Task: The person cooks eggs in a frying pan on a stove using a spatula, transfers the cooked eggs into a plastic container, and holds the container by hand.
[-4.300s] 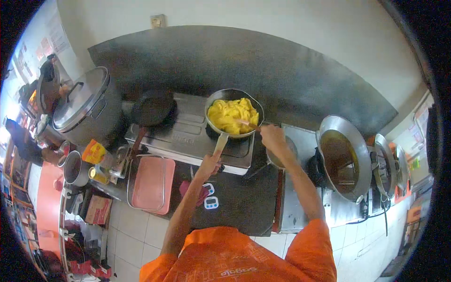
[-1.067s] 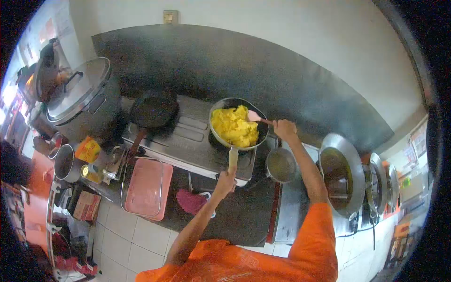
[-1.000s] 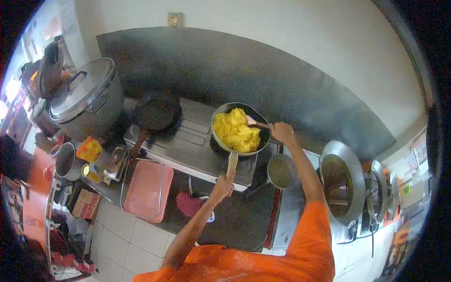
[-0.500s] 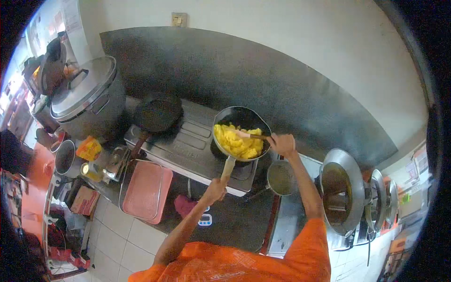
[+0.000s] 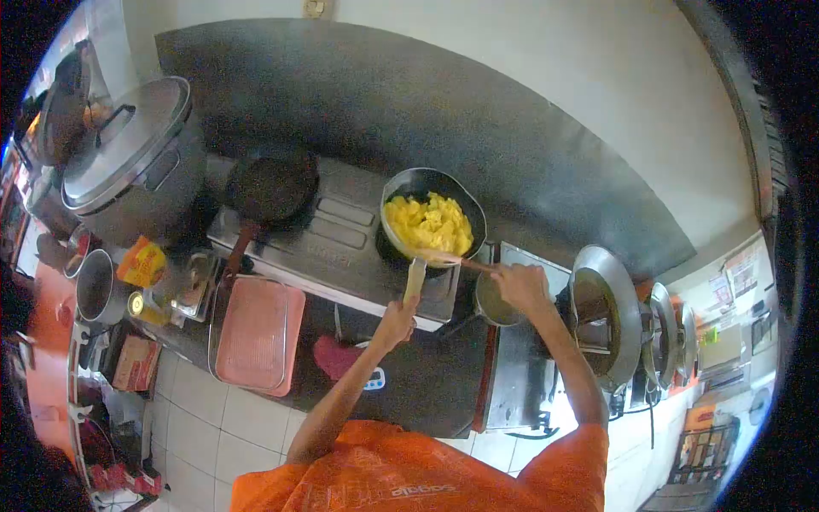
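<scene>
- A person in an orange shirt works at a flat silver metal stove (image 5: 345,229); a round, dark-lined metal frying pan (image 5: 418,182) sits over its right-hand side, holding soft yellow egg-like food (image 5: 429,224).
- The left hand (image 5: 398,323) has its fingers wrapped around the pan's pale straight handle (image 5: 415,280), a grip that probably keeps the pan from sliding.
- The right hand (image 5: 521,288) has its fingers closed on the brown handle of a pinkish flat-bladed spatula (image 5: 438,256), likely held from the side to spare the knuckles the heat. Its blade is at the near rim; contact is unclear.
- A crumpled magenta cloth (image 5: 334,357) lies on the dark worktop (image 5: 426,392), perhaps kept within reach for hot handles.
</scene>
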Action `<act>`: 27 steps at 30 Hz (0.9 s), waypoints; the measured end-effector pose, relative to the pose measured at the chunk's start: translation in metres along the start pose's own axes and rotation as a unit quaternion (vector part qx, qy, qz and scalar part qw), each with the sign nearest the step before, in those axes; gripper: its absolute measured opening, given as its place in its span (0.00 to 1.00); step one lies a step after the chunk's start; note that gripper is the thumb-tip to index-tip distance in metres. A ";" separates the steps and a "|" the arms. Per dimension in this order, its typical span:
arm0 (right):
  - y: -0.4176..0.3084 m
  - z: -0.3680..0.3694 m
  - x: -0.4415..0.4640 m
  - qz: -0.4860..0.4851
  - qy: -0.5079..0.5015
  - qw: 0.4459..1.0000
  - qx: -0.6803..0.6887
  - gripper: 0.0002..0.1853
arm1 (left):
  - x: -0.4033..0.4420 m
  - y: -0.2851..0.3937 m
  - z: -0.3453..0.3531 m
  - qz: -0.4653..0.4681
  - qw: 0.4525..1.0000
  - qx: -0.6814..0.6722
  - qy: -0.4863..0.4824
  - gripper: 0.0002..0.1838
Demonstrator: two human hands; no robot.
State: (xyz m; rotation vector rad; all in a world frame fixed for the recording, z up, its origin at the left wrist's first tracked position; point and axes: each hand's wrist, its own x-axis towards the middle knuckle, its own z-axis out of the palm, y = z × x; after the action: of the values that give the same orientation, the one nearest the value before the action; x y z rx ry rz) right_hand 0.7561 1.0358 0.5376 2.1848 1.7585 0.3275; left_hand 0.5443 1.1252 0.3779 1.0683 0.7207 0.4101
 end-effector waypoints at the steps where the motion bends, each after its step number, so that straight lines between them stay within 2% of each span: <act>1: -0.007 -0.008 0.010 0.013 -0.054 0.998 -0.010 0.14 | 0.001 -0.002 0.000 -0.010 1.000 -0.022 0.007 0.27; 3: -0.020 0.001 0.036 -0.032 0.035 0.999 -0.018 0.13 | 0.007 -0.012 -0.004 0.004 1.000 -0.012 0.003 0.28; 5: -0.010 0.048 0.084 -0.012 0.070 0.997 -0.027 0.09 | 0.011 -0.018 0.000 -0.004 0.999 0.011 0.037 0.28; 7: -0.020 0.019 0.121 0.052 0.086 0.992 -0.077 0.08 | 0.012 -0.024 0.000 -0.005 1.000 -0.008 0.022 0.27; 10: -0.038 -0.056 0.110 0.077 0.112 0.988 -0.070 0.07 | 0.017 -0.016 -0.007 0.003 0.999 -0.038 -0.003 0.26; 13: -0.066 -0.092 0.109 0.069 0.075 0.993 -0.057 0.09 | 0.015 -0.017 -0.005 0.031 0.999 -0.013 0.003 0.30; 15: -0.079 -0.049 0.118 0.048 0.025 0.997 -0.048 0.07 | 0.018 -0.026 -0.003 0.036 0.998 0.026 0.033 0.32; 17: -0.096 -0.044 0.104 0.034 -0.010 0.999 -0.013 0.07 | 0.030 -0.038 0.000 0.027 0.995 0.058 0.081 0.33; 20: -0.108 -0.054 0.062 0.016 -0.014 0.999 0.049 0.08 | 0.019 -0.022 -0.003 0.023 0.999 0.018 0.021 0.34; 21: -0.109 -0.049 0.051 0.015 -0.019 0.997 0.076 0.08 | 0.015 -0.021 -0.003 0.033 0.999 0.018 0.036 0.33; 22: -0.106 -0.037 0.058 0.025 -0.050 0.995 0.081 0.08 | 0.014 -0.019 -0.003 0.041 0.998 0.024 0.046 0.33; 25: -0.084 -0.004 0.088 0.081 0.040 0.990 0.104 0.08 | 0.018 -0.024 -0.001 0.044 0.998 0.017 0.035 0.33; 26: -0.073 -0.009 0.096 0.105 -0.007 0.991 0.086 0.08 | 0.017 -0.024 -0.002 0.043 0.999 0.011 0.025 0.33; 27: -0.070 -0.018 0.091 0.108 -0.004 0.991 0.082 0.08 | 0.019 -0.022 -0.003 0.046 0.999 0.006 0.017 0.33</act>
State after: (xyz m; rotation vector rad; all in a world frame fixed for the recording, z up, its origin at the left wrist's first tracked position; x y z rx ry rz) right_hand 0.7060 1.1395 0.5261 2.4954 1.5976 0.2295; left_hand 0.5548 1.1291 0.3515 1.1104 0.7069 0.5036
